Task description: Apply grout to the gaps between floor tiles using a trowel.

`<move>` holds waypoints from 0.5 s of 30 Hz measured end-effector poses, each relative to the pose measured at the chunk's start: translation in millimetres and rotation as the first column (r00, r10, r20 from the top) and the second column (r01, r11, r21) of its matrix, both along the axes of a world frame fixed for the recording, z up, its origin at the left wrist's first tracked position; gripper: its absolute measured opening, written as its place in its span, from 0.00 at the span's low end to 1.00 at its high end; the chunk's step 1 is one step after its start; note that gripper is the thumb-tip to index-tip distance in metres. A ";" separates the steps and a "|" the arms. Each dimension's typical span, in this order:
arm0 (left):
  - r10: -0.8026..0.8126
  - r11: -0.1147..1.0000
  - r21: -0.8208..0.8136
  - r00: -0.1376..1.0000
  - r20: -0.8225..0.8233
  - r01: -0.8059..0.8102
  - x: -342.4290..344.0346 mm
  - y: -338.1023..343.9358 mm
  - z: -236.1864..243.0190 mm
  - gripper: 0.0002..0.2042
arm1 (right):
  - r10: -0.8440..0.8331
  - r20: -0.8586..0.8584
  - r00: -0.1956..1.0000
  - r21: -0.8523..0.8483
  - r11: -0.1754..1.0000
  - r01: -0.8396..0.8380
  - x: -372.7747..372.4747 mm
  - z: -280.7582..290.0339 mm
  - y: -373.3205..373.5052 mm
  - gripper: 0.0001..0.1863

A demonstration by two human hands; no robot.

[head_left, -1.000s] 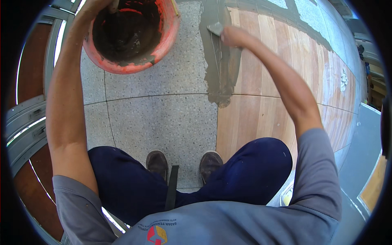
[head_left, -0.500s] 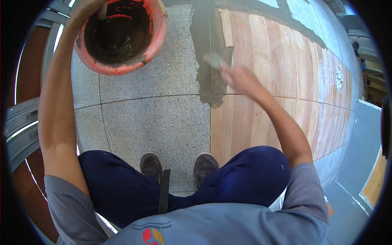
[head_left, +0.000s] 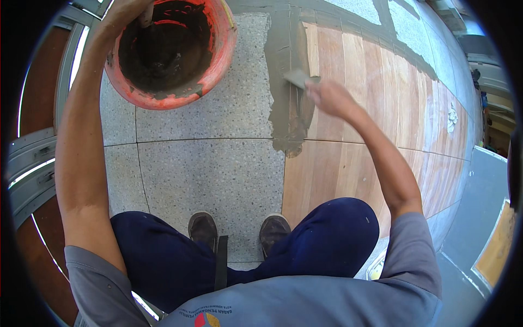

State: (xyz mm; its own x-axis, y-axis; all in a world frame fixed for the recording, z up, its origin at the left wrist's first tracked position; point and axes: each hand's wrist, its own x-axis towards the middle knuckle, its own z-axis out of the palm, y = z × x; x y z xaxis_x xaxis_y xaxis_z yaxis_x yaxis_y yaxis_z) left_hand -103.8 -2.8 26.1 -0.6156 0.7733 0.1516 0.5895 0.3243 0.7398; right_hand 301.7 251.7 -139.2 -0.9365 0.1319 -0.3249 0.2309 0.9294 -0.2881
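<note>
Speckled tile floor left, wood-look tiles right, grey paste strip between, head view. Left hand clamped on rim of red-orange bucket, upper left, dark mix inside. Right hand grips scraper, blade over strip; blurred, can't tell if touching.

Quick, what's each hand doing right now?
Left hand: closed on the rim of the red bucket.
Right hand: closed, holding a flat scraper.
</note>
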 end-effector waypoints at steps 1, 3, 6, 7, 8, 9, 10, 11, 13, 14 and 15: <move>0.023 1.000 0.006 0.999 0.024 -0.024 1.7 1.5 -0.6 0.09 | -0.091 -0.060 0.994 0.002 0.996 0.091 -24.3 5.6 10.1 0.14; 0.045 0.999 0.013 0.998 0.038 -0.046 3.5 4.5 -0.6 0.09 | -0.166 -0.127 0.978 -0.005 0.986 0.166 -69.7 5.2 16.5 0.14; 0.005 0.997 0.072 0.984 0.181 -0.018 1.0 7.4 -3.1 0.09 | -0.256 -0.153 0.955 0.120 0.954 0.275 -78.4 -8.7 -2.8 0.13; 0.015 0.999 0.030 0.992 0.128 -0.019 -1.4 6.7 -3.8 0.09 | -0.235 -0.077 0.969 0.136 0.960 0.243 -65.0 -12.1 -11.5 0.14; 0.032 0.999 -0.012 0.997 0.074 -0.031 -4.1 4.2 -3.8 0.08 | -0.217 0.084 0.973 0.150 0.968 0.203 -50.5 -14.1 -17.0 0.14; 0.042 0.999 -0.012 0.996 0.079 -0.041 -6.2 4.2 -4.4 0.08 | -0.195 0.004 0.981 0.151 0.970 0.192 -38.4 -12.6 -16.0 0.14; 0.048 0.997 -0.066 0.998 0.041 -0.045 -8.4 6.3 -4.3 0.08 | -0.122 0.010 0.993 0.070 0.990 0.121 -29.2 -8.9 -9.1 0.15; 0.046 0.992 -0.120 0.999 0.005 -0.045 -8.7 8.4 -5.1 0.08 | -0.079 0.064 0.995 0.014 0.997 0.078 -25.9 -4.3 0.5 0.16; 0.011 0.999 -0.032 0.999 0.040 -0.010 -4.6 15.0 -6.3 0.09 | -0.097 -0.018 0.995 -0.043 0.994 0.096 -57.5 6.5 41.0 0.18; -0.021 0.999 0.049 0.997 0.070 0.018 -1.1 17.8 -5.1 0.10 | -0.152 -0.074 0.986 0.054 0.986 0.156 -85.1 7.0 59.2 0.18; -0.026 0.999 0.043 0.998 0.065 0.023 2.5 20.7 -2.9 0.10 | -0.162 -0.175 0.971 0.116 0.976 0.184 -115.4 5.9 78.1 0.19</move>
